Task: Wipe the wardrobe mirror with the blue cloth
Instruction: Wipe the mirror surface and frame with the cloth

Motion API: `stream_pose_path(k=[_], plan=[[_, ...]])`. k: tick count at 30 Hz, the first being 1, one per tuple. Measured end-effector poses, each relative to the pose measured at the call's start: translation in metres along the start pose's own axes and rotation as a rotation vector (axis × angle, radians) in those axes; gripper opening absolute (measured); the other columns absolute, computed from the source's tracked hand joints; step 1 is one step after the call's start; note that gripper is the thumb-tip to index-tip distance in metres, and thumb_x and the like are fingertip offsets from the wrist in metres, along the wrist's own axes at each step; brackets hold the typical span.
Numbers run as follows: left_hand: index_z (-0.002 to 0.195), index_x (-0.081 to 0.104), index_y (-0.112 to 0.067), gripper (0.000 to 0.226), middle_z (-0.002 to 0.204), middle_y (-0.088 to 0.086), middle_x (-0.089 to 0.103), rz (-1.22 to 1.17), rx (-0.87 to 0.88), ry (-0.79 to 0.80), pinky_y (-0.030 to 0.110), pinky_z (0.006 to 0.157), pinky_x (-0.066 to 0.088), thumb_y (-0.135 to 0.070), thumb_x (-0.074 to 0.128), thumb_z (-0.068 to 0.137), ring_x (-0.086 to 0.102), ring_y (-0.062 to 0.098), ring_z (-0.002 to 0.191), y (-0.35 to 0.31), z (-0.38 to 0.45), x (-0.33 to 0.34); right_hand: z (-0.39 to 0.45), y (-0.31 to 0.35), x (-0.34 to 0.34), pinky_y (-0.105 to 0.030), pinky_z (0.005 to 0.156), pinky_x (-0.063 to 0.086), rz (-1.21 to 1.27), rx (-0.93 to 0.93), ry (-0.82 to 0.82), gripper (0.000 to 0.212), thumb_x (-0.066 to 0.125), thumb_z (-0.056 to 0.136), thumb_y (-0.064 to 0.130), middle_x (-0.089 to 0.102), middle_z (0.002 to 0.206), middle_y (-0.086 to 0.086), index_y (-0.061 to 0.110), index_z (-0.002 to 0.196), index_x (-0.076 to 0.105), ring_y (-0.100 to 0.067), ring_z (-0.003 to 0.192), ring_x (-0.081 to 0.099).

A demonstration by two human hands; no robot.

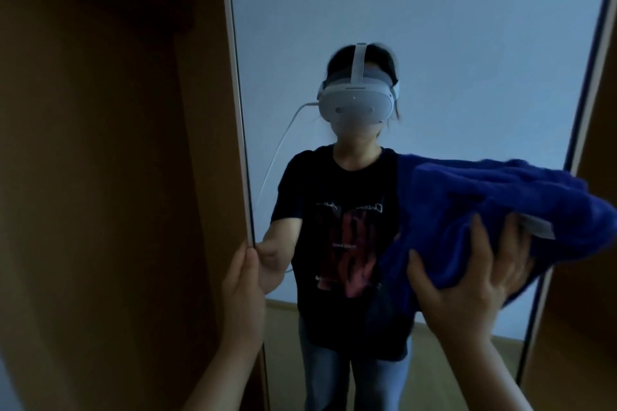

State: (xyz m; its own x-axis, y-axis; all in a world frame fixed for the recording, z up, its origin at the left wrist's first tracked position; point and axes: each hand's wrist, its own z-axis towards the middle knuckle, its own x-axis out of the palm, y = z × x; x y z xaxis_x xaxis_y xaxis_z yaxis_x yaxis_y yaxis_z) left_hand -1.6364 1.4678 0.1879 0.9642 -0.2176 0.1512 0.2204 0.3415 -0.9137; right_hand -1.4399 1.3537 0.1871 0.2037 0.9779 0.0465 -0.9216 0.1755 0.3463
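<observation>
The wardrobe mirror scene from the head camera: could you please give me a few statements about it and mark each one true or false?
1. The right hand presses the blue cloth against the wardrobe mirror. True.
2. The left hand holds a spray bottle. False: it grips the mirror door's left edge and holds no bottle.
3. The cloth sits near the mirror's top left corner. False: it is at the right side, about mid-height.
4. The cloth bears a small white label. True.
5. The cloth is folded flat and neat. False: it is bunched.
</observation>
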Motion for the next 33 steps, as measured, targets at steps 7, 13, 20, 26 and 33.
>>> stream_pose_path(k=[7, 13, 20, 26, 33], plan=[[0.131, 0.050, -0.013, 0.041, 0.132, 0.004, 0.055, -0.056, -0.037, 0.014, 0.036, 0.109, 0.033, -0.034, 0.035, 0.099, 0.048, 0.013, 0.125, 0.007, 0.003, -0.004, -0.046, -0.024, -0.013, -0.062, 0.108, 0.013, 0.041, 0.255, 0.007, 0.077, 0.052, 0.077, 0.060, 0.013, 0.149, -0.015, 0.013, 0.134, 0.030, -0.032, 0.138, 0.010], [0.093, 0.063, -0.026, 0.031, 0.098, -0.008, 0.066, -0.099, -0.058, 0.035, 0.020, 0.080, 0.040, -0.027, 0.033, 0.100, 0.060, -0.002, 0.095, 0.003, 0.000, -0.006, -0.092, -0.012, -0.006, -0.054, 0.107, 0.014, -0.044, 0.247, 0.116, 0.077, 0.041, 0.080, 0.066, 0.011, 0.146, -0.017, 0.019, 0.137, 0.018, -0.040, 0.132, 0.015], [0.097, 0.062, -0.021, 0.030, 0.104, 0.005, 0.065, -0.113, -0.081, 0.065, 0.027, 0.080, 0.042, -0.030, 0.033, 0.099, 0.061, 0.015, 0.100, 0.004, -0.003, -0.012, -0.109, 0.053, 0.023, -0.051, 0.110, 0.003, -0.045, -0.060, 0.251, 0.075, 0.049, 0.075, 0.056, -0.007, 0.157, 0.001, 0.026, 0.138, 0.022, -0.025, 0.143, -0.003], [0.086, 0.063, -0.019, 0.028, 0.083, 0.000, 0.068, -0.165, -0.095, 0.059, 0.025, 0.067, 0.050, -0.027, 0.038, 0.098, 0.066, 0.015, 0.078, 0.004, -0.003, -0.015, -0.131, 0.089, 0.035, -0.064, 0.087, 0.035, -0.073, -0.277, 0.387, 0.095, 0.043, 0.069, 0.057, 0.005, 0.151, -0.010, 0.029, 0.149, 0.001, -0.038, 0.121, 0.031], [0.102, 0.065, -0.020, 0.032, 0.086, 0.000, 0.074, -0.361, -0.263, 0.157, 0.029, 0.067, 0.050, -0.037, 0.040, 0.094, 0.071, 0.015, 0.080, 0.008, -0.006, -0.025, -0.154, 0.075, 0.028, -0.059, 0.073, 0.049, -0.083, -0.417, 0.502, 0.095, 0.040, 0.072, 0.058, 0.030, 0.138, -0.007, 0.025, 0.149, -0.004, -0.033, 0.110, 0.040]])
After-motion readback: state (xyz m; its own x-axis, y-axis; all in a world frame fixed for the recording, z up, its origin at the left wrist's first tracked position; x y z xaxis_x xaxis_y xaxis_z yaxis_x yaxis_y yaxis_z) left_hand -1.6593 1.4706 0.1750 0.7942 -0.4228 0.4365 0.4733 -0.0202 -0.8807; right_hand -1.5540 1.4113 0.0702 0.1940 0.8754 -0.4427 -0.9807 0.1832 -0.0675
